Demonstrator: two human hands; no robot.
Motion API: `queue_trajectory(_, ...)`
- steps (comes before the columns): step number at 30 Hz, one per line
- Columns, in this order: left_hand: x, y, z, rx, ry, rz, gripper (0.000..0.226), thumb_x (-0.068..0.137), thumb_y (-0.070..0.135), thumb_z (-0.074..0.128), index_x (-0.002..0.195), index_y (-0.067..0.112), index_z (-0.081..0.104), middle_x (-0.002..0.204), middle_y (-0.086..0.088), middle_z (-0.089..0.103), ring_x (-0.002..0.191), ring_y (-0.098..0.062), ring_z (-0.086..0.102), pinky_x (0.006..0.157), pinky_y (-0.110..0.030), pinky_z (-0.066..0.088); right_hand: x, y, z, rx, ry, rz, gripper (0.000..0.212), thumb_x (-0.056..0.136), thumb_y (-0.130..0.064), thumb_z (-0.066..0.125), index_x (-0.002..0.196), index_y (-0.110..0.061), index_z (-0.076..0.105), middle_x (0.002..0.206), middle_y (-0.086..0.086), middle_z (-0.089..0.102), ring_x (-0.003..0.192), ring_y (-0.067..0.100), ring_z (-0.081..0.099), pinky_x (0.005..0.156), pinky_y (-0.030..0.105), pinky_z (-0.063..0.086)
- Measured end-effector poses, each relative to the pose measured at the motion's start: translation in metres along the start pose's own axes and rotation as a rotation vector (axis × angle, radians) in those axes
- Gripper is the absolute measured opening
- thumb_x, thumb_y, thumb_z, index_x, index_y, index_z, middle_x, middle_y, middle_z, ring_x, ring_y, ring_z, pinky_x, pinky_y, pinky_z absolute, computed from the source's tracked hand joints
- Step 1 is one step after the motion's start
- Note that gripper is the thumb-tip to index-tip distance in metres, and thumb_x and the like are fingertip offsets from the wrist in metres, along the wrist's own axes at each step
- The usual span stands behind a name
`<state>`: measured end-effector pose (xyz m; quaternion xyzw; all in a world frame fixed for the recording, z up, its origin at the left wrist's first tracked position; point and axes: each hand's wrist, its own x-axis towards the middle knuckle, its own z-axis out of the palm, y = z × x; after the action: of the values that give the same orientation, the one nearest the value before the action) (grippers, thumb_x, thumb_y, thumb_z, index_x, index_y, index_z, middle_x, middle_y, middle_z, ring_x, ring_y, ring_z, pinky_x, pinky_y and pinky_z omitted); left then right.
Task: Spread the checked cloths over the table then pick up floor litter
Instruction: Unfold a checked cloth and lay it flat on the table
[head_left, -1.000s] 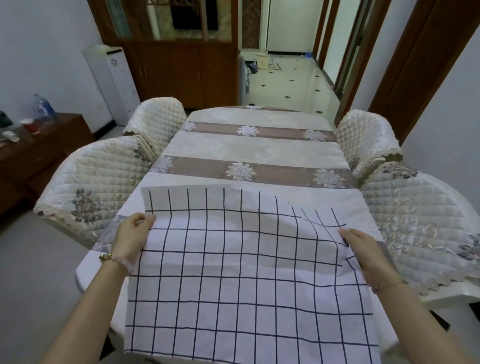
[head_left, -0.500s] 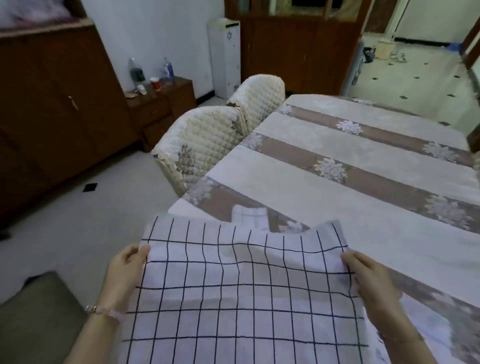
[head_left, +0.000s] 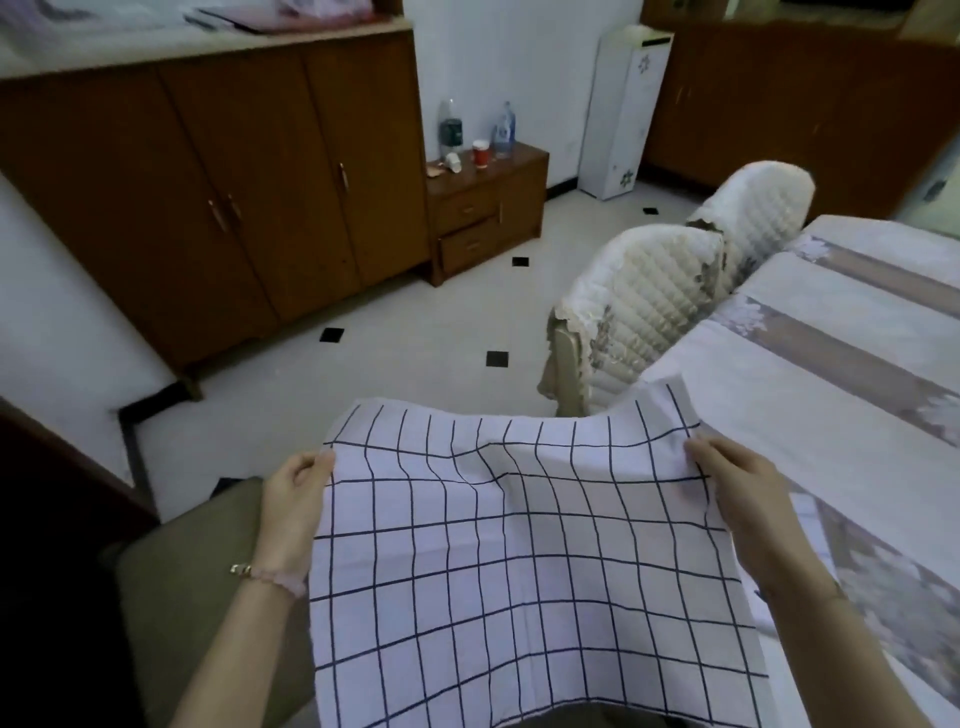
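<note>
- The left hand (head_left: 293, 499) pinches the left edge of the checked cloth (head_left: 519, 571), fingers curled round the hem; a beaded bracelet (head_left: 265, 574) sits on that wrist
- The right hand (head_left: 737, 493) grips the cloth's right edge near its far corner
- The cloth hangs slack between the two hands (white with dark grid lines), mostly left of the desk (head_left: 831, 374); its far right corner seems to lie over the desk's edge, though contact is unclear
- Two quilted chairs (head_left: 649, 291) stand beside the desk; a red cup (head_left: 481, 153) and bottles sit on a low cabinet (head_left: 488, 208)
</note>
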<state>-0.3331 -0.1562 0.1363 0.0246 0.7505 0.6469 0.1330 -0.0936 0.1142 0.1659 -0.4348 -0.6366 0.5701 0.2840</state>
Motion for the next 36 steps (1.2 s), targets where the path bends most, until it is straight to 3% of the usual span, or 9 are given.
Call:
queue_trajectory(4,0.055,0.015,-0.029,0.059,0.007,0.021,0.012,0.095,0.018,0.05,0.088,0.015,0.06,0.082,0.004,0.059,0.076,-0.006,0.053,0.065,-0.017,0.042,0.028,-0.017,0.065,0.035,-0.022,0.038,0.033,0.091,-0.021,0.058,0.095,0.011,0.062,0.08,0.01,0.061,0.08,0.02,0.052,0.071,0.031,0.041)
queue_trajectory(8,0.114,0.04,-0.042,0.11,-0.029,0.086,0.018,0.096,0.023,0.046,0.08,0.025,0.055,0.083,0.002,0.057,0.075,-0.007,0.052,0.064,-0.021,0.041,0.062,-0.05,0.1,0.032,-0.001,0.018,0.019,0.092,-0.017,0.056,0.085,-0.007,0.07,0.067,0.0,0.07,0.066,0.015,0.063,0.054,0.02,0.051)
queue_trajectory(12,0.175,0.059,-0.027,0.088,-0.076,0.105,0.017,0.096,0.025,0.046,0.09,0.016,0.059,0.092,-0.011,0.063,0.087,-0.023,0.059,0.072,-0.033,0.047,0.107,-0.079,0.119,0.037,0.07,-0.079,0.017,0.092,-0.016,0.056,0.083,-0.013,0.071,0.069,-0.003,0.07,0.058,0.0,0.063,0.05,0.009,0.049)
queue_trajectory(16,0.238,0.069,0.01,0.081,-0.117,0.142,0.017,0.097,0.025,0.043,0.096,0.019,0.059,0.097,-0.005,0.064,0.089,-0.018,0.061,0.07,-0.031,0.048,0.173,-0.088,0.135,0.019,0.124,-0.108,0.018,0.091,-0.018,0.057,0.081,-0.011,0.07,0.072,-0.006,0.071,0.061,0.002,0.061,0.058,0.016,0.05)
queue_trajectory(20,0.313,0.089,0.075,0.096,-0.123,0.198,0.02,0.097,0.022,0.043,0.105,0.013,0.058,0.091,0.004,0.062,0.083,-0.007,0.058,0.066,-0.025,0.045,0.252,-0.088,0.142,0.051,0.181,-0.117,0.024,0.092,-0.018,0.056,0.08,0.001,0.065,0.067,-0.003,0.066,0.064,0.007,0.057,0.051,0.01,0.046)
queue_trajectory(22,0.354,0.106,0.112,0.115,-0.162,0.21,0.023,0.096,0.023,0.045,0.105,0.009,0.06,0.095,-0.006,0.065,0.088,-0.017,0.061,0.074,-0.035,0.051,0.288,-0.093,0.139,0.058,0.227,-0.113,0.027,0.092,-0.019,0.055,0.085,0.006,0.064,0.075,0.005,0.065,0.07,0.011,0.058,0.053,0.01,0.046)
queue_trajectory(26,0.428,0.148,0.196,0.145,-0.277,0.297,0.016,0.095,0.027,0.046,0.089,0.018,0.059,0.09,-0.012,0.062,0.085,-0.024,0.057,0.071,-0.036,0.048,0.348,-0.113,0.121,0.091,0.367,-0.102,0.021,0.093,-0.02,0.054,0.078,-0.015,0.069,0.065,-0.007,0.07,0.068,0.006,0.063,0.056,0.011,0.05)
queue_trajectory(32,0.487,0.199,0.355,0.138,-0.562,0.399,0.017,0.093,0.029,0.05,0.083,0.018,0.059,0.077,-0.008,0.058,0.076,-0.02,0.051,0.067,-0.032,0.042,0.366,-0.115,0.066,0.12,0.688,-0.028,0.02,0.094,-0.019,0.053,0.09,-0.008,0.069,0.085,0.007,0.07,0.069,0.01,0.064,0.055,0.012,0.051)
queue_trajectory(36,0.489,0.218,0.476,0.142,-0.815,0.48,0.023,0.091,0.034,0.052,0.093,0.012,0.061,0.082,-0.01,0.056,0.077,-0.021,0.049,0.066,-0.033,0.041,0.342,-0.099,0.036,0.144,0.979,0.068,0.021,0.093,-0.021,0.054,0.094,-0.009,0.071,0.097,0.011,0.072,0.089,0.025,0.066,0.076,0.033,0.056)
